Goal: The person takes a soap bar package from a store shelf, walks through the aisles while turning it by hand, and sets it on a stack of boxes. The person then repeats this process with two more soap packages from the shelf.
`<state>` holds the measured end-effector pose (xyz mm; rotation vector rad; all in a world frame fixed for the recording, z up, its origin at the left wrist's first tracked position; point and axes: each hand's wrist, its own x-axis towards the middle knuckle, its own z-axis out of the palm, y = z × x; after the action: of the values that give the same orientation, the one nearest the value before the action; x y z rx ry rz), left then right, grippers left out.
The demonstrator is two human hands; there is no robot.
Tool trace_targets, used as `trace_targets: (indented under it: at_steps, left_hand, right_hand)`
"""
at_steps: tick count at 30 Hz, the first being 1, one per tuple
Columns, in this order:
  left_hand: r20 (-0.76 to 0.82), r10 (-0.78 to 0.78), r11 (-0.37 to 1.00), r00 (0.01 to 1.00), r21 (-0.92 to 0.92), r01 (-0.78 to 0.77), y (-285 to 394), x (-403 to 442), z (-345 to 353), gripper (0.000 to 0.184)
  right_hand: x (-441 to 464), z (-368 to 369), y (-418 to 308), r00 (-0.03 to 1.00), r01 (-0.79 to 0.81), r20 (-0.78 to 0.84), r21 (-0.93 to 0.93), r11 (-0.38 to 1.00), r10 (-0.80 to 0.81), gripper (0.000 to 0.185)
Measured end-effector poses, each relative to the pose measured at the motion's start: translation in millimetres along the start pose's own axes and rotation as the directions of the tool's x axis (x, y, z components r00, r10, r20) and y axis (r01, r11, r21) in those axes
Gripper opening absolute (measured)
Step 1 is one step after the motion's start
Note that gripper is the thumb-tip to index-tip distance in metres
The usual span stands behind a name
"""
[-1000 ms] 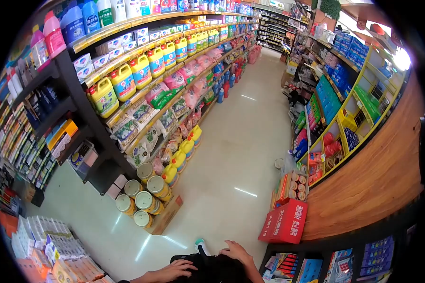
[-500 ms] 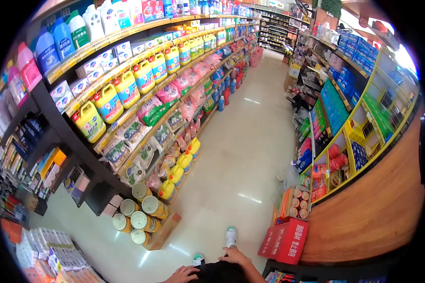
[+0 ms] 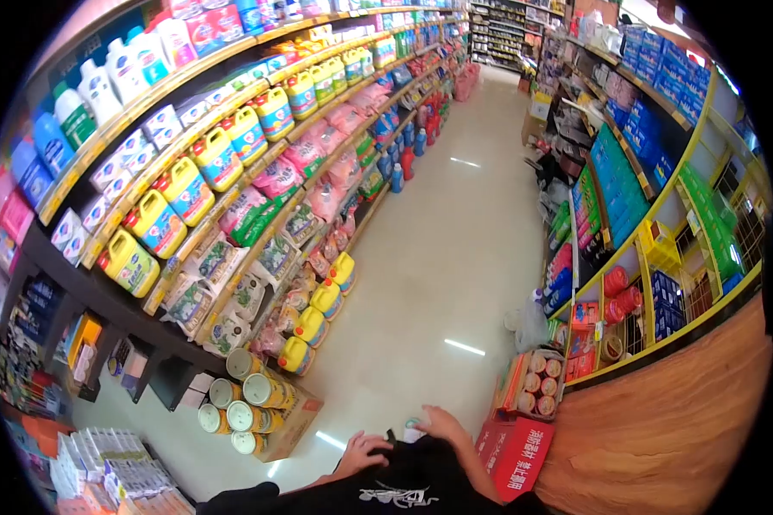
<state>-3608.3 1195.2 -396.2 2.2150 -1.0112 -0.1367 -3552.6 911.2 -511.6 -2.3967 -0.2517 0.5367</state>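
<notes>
My left hand point(image 3: 363, 452) is at the front of my black shirt point(image 3: 404, 470), low in the view. Its fingers are loosely bent and apart, close to a small dark strap end point(image 3: 391, 436). On the other side of the shirt's middle, my right hand point(image 3: 442, 427) reaches forward with its fingers spread. Nothing shows in either hand. Part of a light shoe point(image 3: 413, 429) appears just beyond the right fingers.
Shelves with yellow detergent jugs point(image 3: 218, 160) line the left. Several lidded tubs point(image 3: 266, 390) stand by a cardboard box point(image 3: 296, 425) at their near end. On the right are a red box point(image 3: 521, 455), a wooden counter point(image 3: 653, 403) and a yellow-framed rack point(image 3: 653, 245). A pale floor point(image 3: 412, 275) runs between.
Both hands have risen a little from my lap area, and more of the black shirt shows. The view has tilted and turned slightly right; the left shelves sit farther left.
</notes>
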Motion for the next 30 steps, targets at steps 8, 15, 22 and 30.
trace_targets:
  at_steps: [8,15,22,30]
  left_hand:
    - [0.031,-0.045,0.964,0.999,0.263,0.035,9,116,14,0.011]
    - [0.214,-0.456,0.855,0.864,0.374,0.359,-34,68,-29,0.023]
    - [0.371,-0.399,0.914,0.838,0.228,0.335,-97,127,-24,0.018]
    - [0.537,-0.251,0.933,0.806,0.356,0.053,-111,313,-47,0.014]
  right_hand:
    - [19,-100,36,0.989,-0.148,-0.019,0.065,0.987,0.150,0.076]
    - [25,-135,28,0.997,0.070,-0.042,0.224,0.972,-0.062,0.064]
    - [45,-166,0,0.862,0.168,0.361,0.459,0.872,-0.356,0.053]
    - [134,-234,64,0.879,0.044,0.445,0.283,0.958,-0.172,0.036]
